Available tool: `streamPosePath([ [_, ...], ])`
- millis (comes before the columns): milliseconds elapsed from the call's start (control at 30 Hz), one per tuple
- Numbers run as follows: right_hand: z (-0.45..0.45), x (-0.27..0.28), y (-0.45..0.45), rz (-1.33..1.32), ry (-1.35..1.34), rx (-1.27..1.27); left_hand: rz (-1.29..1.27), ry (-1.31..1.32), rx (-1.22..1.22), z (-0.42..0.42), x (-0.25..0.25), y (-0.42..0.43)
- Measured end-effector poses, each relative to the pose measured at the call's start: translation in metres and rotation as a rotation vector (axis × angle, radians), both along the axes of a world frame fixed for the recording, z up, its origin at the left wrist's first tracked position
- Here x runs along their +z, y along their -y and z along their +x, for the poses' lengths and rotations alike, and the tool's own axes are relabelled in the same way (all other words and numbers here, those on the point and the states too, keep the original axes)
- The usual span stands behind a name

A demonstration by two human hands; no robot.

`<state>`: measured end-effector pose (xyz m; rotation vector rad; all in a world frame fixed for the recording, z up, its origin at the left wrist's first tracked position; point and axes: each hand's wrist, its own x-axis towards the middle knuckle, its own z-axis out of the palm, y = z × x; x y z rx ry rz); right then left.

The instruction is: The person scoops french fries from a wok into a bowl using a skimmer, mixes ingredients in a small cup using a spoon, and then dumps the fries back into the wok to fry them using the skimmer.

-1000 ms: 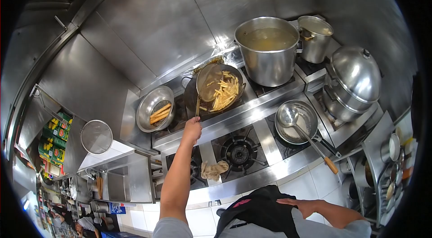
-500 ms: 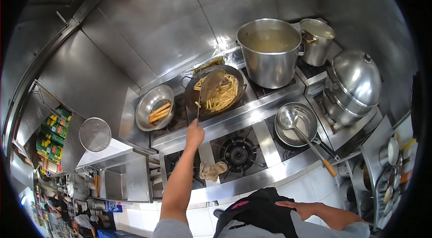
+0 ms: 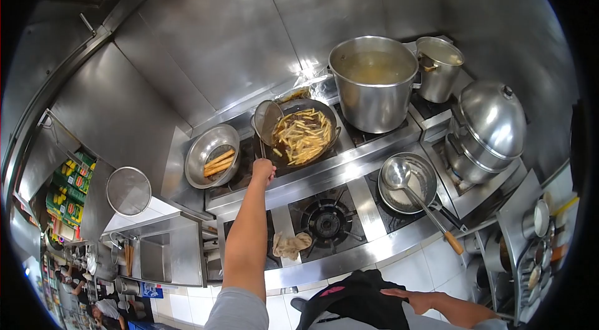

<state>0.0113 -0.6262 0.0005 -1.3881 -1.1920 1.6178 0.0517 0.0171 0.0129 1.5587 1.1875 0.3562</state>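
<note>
My left hand (image 3: 263,171) is closed round the handle of a mesh skimmer (image 3: 268,120). The skimmer's round head is tilted over the left side of a dark wok (image 3: 335,136). Fries (image 3: 302,136) lie spread in brown oil in the wok, to the right of the skimmer. My right hand (image 3: 405,297) rests against the black apron (image 3: 359,292) at my waist, its visible fingers stretched out. Left of the wok stands a steel bowl (image 3: 194,154) with a few golden-brown fried sticks (image 3: 219,162) in it.
A tall stockpot (image 3: 373,102), a smaller pot (image 3: 438,74) and a domed steamer (image 3: 490,124) stand at the right. In front, a ladle (image 3: 409,189) lies across a pan (image 3: 382,196). A cloth (image 3: 291,244) lies beside the front burner (image 3: 327,222). Another strainer (image 3: 128,191) is at the left.
My left hand has moved slightly left, carrying the skimmer from above the fries to the wok's left side. More of the fries now show. My right hand stays at my waist.
</note>
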Motion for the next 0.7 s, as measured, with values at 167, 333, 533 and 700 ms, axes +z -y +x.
streamPosePath([
  [167,0.001,0.004,0.001,-0.028,0.024,-0.002,-0.343,0.116,0.035,0.028,-0.007,0.007],
  [333,0.001,0.001,0.002,0.001,0.006,-0.009,-0.567,0.294,0.021,0.044,-0.012,0.037],
  [533,0.001,0.001,0.000,0.026,0.012,-0.002,-0.909,0.477,-0.002,0.051,-0.024,0.054],
  [700,0.003,0.008,-0.004,0.007,0.011,0.015,-0.935,0.482,-0.032,0.027,-0.005,0.069],
])
